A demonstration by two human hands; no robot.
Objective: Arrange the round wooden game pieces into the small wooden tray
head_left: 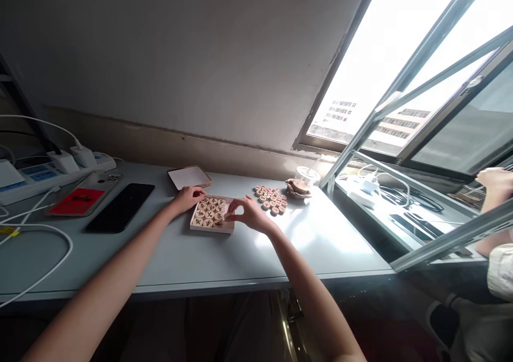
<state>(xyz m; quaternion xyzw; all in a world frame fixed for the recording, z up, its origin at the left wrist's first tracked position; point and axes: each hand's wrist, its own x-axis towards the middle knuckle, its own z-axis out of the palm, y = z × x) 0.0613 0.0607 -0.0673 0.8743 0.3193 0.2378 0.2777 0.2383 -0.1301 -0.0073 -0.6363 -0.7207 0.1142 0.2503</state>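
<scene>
A shallow wooden box (211, 229) sits on the table, with rows of round Chinese chess pieces (209, 215) in it, marked with black characters. My left hand (187, 199) is at its upper left corner, fingers closed on the rim. At the right side of the box, my right hand (250, 215) has thumb and forefinger pinched on a Chinese chess piece, mostly hidden by the fingers. Bare box floor shows around those fingertips. Several red-marked Chinese chess pieces (272, 198) lie grouped on the table to the right.
Behind the box lies its lid (189, 177). A black phone (121, 208), a phone case with a red card (82, 199), power strips (40, 176) and white cables fill the left. A plastic cup (306, 176) stands back right, near a metal frame (360, 132). Another person's arm (495, 201) shows far right.
</scene>
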